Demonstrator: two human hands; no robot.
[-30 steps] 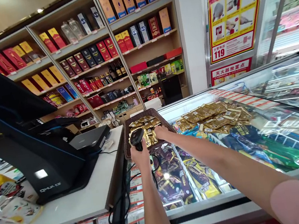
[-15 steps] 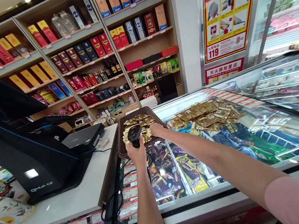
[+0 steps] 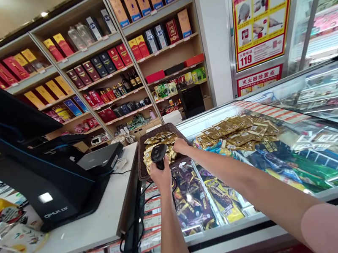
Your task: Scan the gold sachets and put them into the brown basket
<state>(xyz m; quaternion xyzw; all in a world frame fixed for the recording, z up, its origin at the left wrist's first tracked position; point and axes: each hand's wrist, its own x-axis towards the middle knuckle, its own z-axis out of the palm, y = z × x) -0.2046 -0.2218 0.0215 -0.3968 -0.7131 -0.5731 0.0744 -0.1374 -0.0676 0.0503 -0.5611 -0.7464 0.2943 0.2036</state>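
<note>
My left hand (image 3: 161, 177) is wrapped round the handle of a black barcode scanner (image 3: 159, 153), whose head is over a brown woven basket (image 3: 141, 167). Inside the basket lie many small gold packets (image 3: 160, 138). At the basket's right side, the fingers of my right hand (image 3: 181, 146) are curled in and closed on a gold packet, mostly hidden by the hand. More gold packets (image 3: 237, 130) are spread in a heap on the glass freezer top, to the right of the basket. The scanner's black cable (image 3: 139, 221) loops down by my left wrist.
A glass-topped freezer (image 3: 227, 232) with ice creams under the lid spans the front and right. To the left, a white counter (image 3: 86, 231) carries a black checkout terminal (image 3: 67, 194). Shelves of boxed bottles (image 3: 107, 63) stand behind, beside a red wall poster (image 3: 262, 13).
The view has shifted slightly, so everything sits a little further right and the shelves lower. Both hands stay at the basket, the scanner still in the left.
</note>
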